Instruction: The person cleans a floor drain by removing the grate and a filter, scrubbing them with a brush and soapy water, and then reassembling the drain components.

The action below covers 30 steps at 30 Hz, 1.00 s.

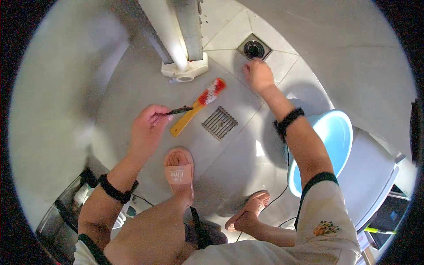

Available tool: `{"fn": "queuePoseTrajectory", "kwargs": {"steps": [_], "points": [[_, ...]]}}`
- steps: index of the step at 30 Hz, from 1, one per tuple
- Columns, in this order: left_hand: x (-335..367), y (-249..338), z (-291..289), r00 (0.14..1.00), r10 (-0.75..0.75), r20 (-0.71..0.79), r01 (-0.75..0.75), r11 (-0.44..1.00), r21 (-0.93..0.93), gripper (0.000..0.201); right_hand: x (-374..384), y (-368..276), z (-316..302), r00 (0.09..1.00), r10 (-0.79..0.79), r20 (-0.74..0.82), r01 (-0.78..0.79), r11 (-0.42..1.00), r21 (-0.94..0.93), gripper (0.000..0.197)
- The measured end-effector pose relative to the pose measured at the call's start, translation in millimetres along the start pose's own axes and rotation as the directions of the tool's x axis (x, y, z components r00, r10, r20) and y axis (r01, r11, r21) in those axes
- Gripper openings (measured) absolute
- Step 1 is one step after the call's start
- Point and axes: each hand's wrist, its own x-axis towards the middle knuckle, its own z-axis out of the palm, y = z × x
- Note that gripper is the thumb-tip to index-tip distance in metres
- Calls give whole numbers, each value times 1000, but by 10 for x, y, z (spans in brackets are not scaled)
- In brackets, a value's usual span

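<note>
My left hand (148,126) pinches a thin, dark, grimy strip (179,110) between thumb and fingers, holding it above the floor. What kind of piece it is cannot be made out. Below its tip lies a scrubbing brush (187,118) with a yellow handle and red and white bristles facing up. Reaching forward, my right hand (258,76) is beside the floor drain (254,47), a square metal frame around a dark round hole. Its fingers are curled, and whatever they hold is hidden. A slotted square metal grate (220,123) lies on the tiles between my hands.
A white stand or pipe base (184,67) rises from the floor ahead. On the right, a light blue basin (341,137) leans beside my right forearm. My sandalled feet, in pink slippers (179,170), are on the grey tiles. Thin black cords (278,197) trail near my right foot.
</note>
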Motion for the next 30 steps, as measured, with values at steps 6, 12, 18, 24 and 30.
{"fn": "queuePoseTrajectory", "kwargs": {"steps": [6, 12, 18, 24, 30], "points": [[74, 146, 155, 999, 52, 15, -52, 999, -7, 16, -953, -426, -195, 998, -44, -36, 49, 984, 173, 26], [200, 152, 410, 893, 444, 73, -450, 879, 159, 19, -1160, -1049, -517, 740, -87, 667, -654, -325, 683, 23], [141, 234, 486, 868, 494, 56, -490, 830, 266, 34, -691, -567, -396, 939, 127, 319, -322, 1, 947, 15], [107, 257, 423, 991, 81, 107, -62, 983, -172, 36, -755, -531, -717, 970, 90, 226, -229, 28, 973, 25], [233, 610, 654, 958, 113, 262, -27, 950, -313, 26, -1162, -1026, -825, 954, 202, 222, -224, -15, 975, 39]]}}
